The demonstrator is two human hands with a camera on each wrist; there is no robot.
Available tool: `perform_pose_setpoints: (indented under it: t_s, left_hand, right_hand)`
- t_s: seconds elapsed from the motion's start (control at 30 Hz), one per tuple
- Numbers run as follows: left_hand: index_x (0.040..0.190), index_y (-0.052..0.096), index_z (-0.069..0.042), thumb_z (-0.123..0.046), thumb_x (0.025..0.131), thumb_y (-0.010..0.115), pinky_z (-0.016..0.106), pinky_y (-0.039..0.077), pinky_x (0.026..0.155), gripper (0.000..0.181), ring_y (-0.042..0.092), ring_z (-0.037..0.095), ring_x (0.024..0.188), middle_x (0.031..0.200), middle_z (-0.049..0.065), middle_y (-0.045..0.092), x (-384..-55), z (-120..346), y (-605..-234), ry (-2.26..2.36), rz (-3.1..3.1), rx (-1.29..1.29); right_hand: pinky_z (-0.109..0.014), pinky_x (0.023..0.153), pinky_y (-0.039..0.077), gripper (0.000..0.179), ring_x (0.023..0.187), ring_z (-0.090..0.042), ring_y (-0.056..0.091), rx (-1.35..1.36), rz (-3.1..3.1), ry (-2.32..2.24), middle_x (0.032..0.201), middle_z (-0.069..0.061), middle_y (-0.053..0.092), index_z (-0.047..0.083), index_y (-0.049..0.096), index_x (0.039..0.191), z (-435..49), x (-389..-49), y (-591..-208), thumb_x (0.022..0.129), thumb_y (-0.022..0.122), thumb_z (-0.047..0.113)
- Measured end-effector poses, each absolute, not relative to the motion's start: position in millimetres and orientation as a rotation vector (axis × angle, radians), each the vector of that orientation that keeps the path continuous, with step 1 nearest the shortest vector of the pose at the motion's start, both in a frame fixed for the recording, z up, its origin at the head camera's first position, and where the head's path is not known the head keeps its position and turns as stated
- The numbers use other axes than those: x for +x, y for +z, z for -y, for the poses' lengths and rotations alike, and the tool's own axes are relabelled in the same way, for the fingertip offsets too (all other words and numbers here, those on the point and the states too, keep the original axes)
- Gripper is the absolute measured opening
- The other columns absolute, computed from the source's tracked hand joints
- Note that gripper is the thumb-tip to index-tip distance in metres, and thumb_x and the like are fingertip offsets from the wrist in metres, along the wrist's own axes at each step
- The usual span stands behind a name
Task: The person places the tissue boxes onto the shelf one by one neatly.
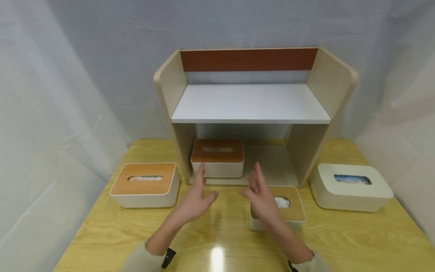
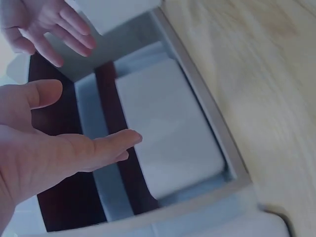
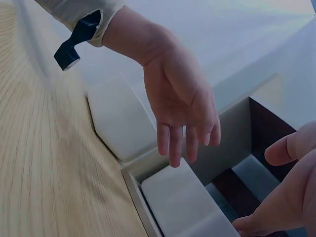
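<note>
A tissue box with a brown wooden lid (image 1: 217, 170) stands in the left part of the desktop shelf's lower compartment (image 1: 272, 162). My left hand (image 1: 193, 202) is in front of it, fingers extended and thumb apart, holding nothing. Its fingertips overlap the box's lower left front in the head view; in the left wrist view they seem apart from the box. My right hand (image 1: 265, 202) is held in the air with extended fingers, nothing in its grasp. Below and behind it, partly hidden by it, sits another wooden-lidded tissue box (image 1: 295, 204) on the table.
An orange-lidded tissue box (image 1: 142, 190) lies left of the shelf, and an all-cream tissue box (image 1: 353, 192) lies to its right. The shelf's white upper board (image 1: 251, 102) spans above the lower compartment. Pale cloth (image 1: 85, 75) hangs behind the wooden table (image 1: 112, 238).
</note>
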State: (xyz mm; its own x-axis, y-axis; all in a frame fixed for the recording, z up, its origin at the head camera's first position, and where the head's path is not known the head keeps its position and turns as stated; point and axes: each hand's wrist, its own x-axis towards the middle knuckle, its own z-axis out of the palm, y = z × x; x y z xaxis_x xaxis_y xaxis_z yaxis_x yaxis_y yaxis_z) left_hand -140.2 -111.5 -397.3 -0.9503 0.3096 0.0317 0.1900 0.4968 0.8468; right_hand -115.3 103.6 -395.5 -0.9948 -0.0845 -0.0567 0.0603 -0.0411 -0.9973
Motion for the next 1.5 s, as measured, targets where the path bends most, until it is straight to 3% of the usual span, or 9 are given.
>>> perform_pose_setpoints:
  t_s: [0.23, 0.47, 0.57, 0.63, 0.73, 0.8, 0.83, 1.27, 1.5]
  left_hand:
    - [0.16, -0.006, -0.011, -0.019, 0.096, 0.062, 0.055, 0.029, 0.114, 0.094, 0.025, 0.04, 0.146, 0.166, 0.015, 0.001, -129, 95, -387, 1.442, -2.569, 0.573]
    - [0.16, -0.008, -0.017, -0.025, 0.096, 0.063, 0.05, 0.026, 0.117, 0.096, 0.024, 0.033, 0.147, 0.166, 0.008, -0.004, -121, 82, -383, 1.335, -2.504, 0.669]
    - [0.16, -0.007, -0.016, -0.025, 0.096, 0.064, 0.05, 0.023, 0.118, 0.096, 0.021, 0.033, 0.148, 0.166, 0.008, -0.005, -119, 79, -385, 1.321, -2.47, 0.714]
    - [0.16, -0.007, -0.019, -0.027, 0.095, 0.065, 0.049, 0.021, 0.119, 0.097, 0.018, 0.032, 0.149, 0.166, 0.007, -0.005, -118, 77, -387, 1.304, -2.456, 0.73]
    - [0.16, -0.009, -0.022, -0.027, 0.094, 0.067, 0.049, 0.018, 0.119, 0.101, 0.012, 0.029, 0.15, 0.166, 0.007, -0.005, -116, 72, -392, 1.273, -2.441, 0.759]
    - [0.159, -0.011, -0.024, -0.028, 0.093, 0.069, 0.048, 0.017, 0.12, 0.104, 0.008, 0.027, 0.151, 0.166, 0.008, -0.004, -115, 67, -396, 1.244, -2.43, 0.78]
    - [0.159, -0.012, -0.024, -0.029, 0.093, 0.069, 0.048, 0.017, 0.12, 0.105, 0.007, 0.026, 0.151, 0.166, 0.009, -0.005, -115, 64, -399, 1.227, -2.427, 0.794]
    - [0.156, -0.021, -0.015, -0.037, 0.09, 0.072, 0.046, 0.008, 0.12, 0.116, 0.0, 0.03, 0.151, 0.162, 0.01, -0.017, -107, 45, -419, 1.139, -2.374, 0.79]
    - [0.156, -0.015, -0.004, -0.04, 0.09, 0.071, 0.045, 0.01, 0.12, 0.114, 0.006, 0.032, 0.151, 0.162, 0.019, -0.011, -106, 39, -425, 1.141, -2.365, 0.761]
  right_hand:
    - [-0.045, 0.12, 0.019, 0.092, 0.152, -0.028, 0.012, -0.109, -2.196, -2.14, 0.166, -0.004, 0.005, 0.037, 0.004, 0.159, -129, -102, -392, 0.093, 0.06, 0.005]
    - [-0.05, 0.119, 0.016, 0.089, 0.151, -0.035, 0.011, -0.213, -2.359, -2.009, 0.166, -0.008, 0.003, 0.033, 0.001, 0.16, -156, -94, -394, 0.097, 0.059, 0.01]
    - [-0.044, 0.111, 0.037, 0.087, 0.147, -0.038, 0.024, -0.234, -2.498, -1.904, 0.166, -0.008, 0.007, 0.033, 0.005, 0.16, -165, -88, -394, 0.096, 0.06, 0.011]
    - [-0.047, 0.109, 0.039, 0.086, 0.146, -0.04, 0.025, -0.253, -2.588, -1.831, 0.166, -0.009, 0.01, 0.033, 0.007, 0.16, -170, -83, -394, 0.096, 0.061, 0.01]
    - [-0.056, 0.11, 0.034, 0.086, 0.146, -0.041, 0.021, -0.288, -2.694, -1.733, 0.166, -0.012, 0.012, 0.032, 0.01, 0.16, -181, -77, -395, 0.095, 0.063, 0.011]
    - [-0.065, 0.114, 0.016, 0.087, 0.149, -0.041, 0.011, -0.321, -2.747, -1.696, 0.166, -0.012, 0.01, 0.031, 0.01, 0.16, -190, -76, -397, 0.095, 0.064, 0.011]
    - [-0.068, 0.113, 0.015, 0.087, 0.149, -0.041, 0.01, -0.322, -2.762, -1.678, 0.166, -0.012, 0.01, 0.032, 0.009, 0.16, -194, -75, -397, 0.095, 0.064, 0.011]
    - [-0.078, 0.103, 0.017, 0.1, 0.145, -0.055, 0.004, -0.229, -2.717, -1.568, 0.164, -0.022, -0.003, 0.023, -0.004, 0.161, -233, -69, -414, 0.093, 0.069, 0.019]
    - [-0.069, 0.108, 0.02, 0.103, 0.141, -0.061, 0.01, -0.088, -2.513, -1.644, 0.157, -0.039, 0.002, 0.009, -0.018, 0.157, -234, -68, -425, 0.096, 0.065, 0.018]
